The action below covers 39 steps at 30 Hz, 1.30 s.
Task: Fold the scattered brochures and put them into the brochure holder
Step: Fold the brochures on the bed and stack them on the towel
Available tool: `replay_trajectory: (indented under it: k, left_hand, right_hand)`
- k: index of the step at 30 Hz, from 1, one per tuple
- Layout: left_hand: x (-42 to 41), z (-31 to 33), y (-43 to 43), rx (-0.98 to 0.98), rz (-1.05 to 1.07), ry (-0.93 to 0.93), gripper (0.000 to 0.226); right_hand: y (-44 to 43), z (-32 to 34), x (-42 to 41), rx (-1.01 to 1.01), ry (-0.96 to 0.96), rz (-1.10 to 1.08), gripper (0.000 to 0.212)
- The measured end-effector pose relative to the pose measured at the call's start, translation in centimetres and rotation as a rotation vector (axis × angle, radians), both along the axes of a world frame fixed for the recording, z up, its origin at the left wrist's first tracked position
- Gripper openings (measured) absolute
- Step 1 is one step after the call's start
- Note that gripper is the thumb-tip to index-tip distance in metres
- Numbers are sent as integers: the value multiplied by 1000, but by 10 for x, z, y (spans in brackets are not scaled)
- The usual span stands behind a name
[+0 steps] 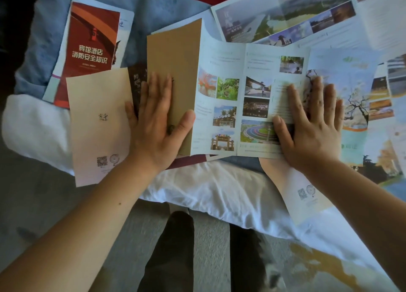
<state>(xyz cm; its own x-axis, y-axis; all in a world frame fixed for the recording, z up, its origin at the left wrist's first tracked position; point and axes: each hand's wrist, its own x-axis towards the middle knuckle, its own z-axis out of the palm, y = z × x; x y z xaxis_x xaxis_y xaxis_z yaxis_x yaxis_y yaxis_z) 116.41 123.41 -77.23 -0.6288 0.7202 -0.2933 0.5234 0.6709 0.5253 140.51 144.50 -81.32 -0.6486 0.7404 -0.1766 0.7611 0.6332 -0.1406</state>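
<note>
Brochures lie scattered over a bed, and the one being worked on, a multi-panel photo brochure (230, 98), sits in the middle, near the edge of the bed. Its pale inside panels are open face up and carry small pictures of gardens, a gateway, a night street and a curving road, with blocks of text too blurred to read. Its leftmost panel, a plain brown kraft flap (173, 56), is turned over so that its blank back shows, and its far end lifts slightly off the page. The left hand (153, 124) lies flat on this flap, palm down, fingers straight and slightly spread, pointing away, with the thumb stretched right towards the flap's edge; it grips nothing and only presses. The right hand (312, 126) is likewise flat and open, pressing the right end of the photo panels, its thumb beside the road picture and its fingers reaching onto a sheet printed with a bare tree (356, 93); I cannot tell whether that sheet belongs to the same brochure. To the left a cream brochure (98, 120) overlaps a red brochure (92, 41) with white Chinese lettering. A large unfolded brochure (285, 17) lies at the far right. White bedding (208, 188) and a blue cloth (153, 8) lie beneath.
</note>
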Motion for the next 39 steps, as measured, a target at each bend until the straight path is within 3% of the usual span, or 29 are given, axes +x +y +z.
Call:
replay_trajectory:
  k: [7,14,29,34,39]
  left_hand:
    - [42,15,44,75,13,-60,110]
    - [77,8,84,80,0,-29,96]
    - [127,-2,139,74,-135,43,96]
    - [148,-13,157,-5,-235,205,91]
    - [174,-41,169,-172,-372,449,83]
  right_hand:
    - [4,6,1,-64,-28,36,73]
    - [33,16,36,-170,51,119,74]
    - [59,11,110,-101,135,33,60]
    - [67,7,118,-155,246,4,60]
    - [67,-1,121,-66,275,32,60]
